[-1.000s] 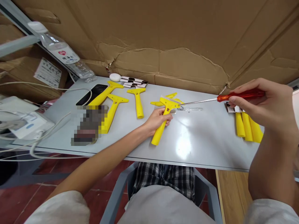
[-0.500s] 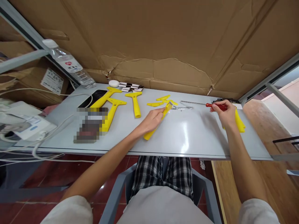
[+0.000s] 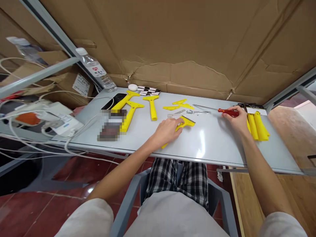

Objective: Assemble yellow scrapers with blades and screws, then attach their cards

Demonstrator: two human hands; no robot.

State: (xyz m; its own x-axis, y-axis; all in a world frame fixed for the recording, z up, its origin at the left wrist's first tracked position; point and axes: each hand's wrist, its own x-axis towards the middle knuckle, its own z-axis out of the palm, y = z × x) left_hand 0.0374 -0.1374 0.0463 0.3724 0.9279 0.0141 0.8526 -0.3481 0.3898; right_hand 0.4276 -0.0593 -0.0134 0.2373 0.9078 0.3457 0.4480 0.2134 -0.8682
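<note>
My left hand is closed around a yellow scraper low over the table, its wide head pointing right and its handle end showing below my palm. In my right hand is a screwdriver with a red handle; its long shaft points left across the table. Behind the scraper lies a clear plastic strip or bag with small dark bits by it. Just beyond are loose flat yellow pieces. Several yellow handles lie beside my right hand, partly covered by it.
Yellow scrapers lie on the left of the white table, near a phone-like dark object and a blurred-out patch. A water bottle, a power strip and loose cables crowd the left edge. Cardboard walls the back.
The scraper in my left hand has tipped down from upright, its head now turned right and closer to me. My right hand still holds the screwdriver. The view has swung left.
</note>
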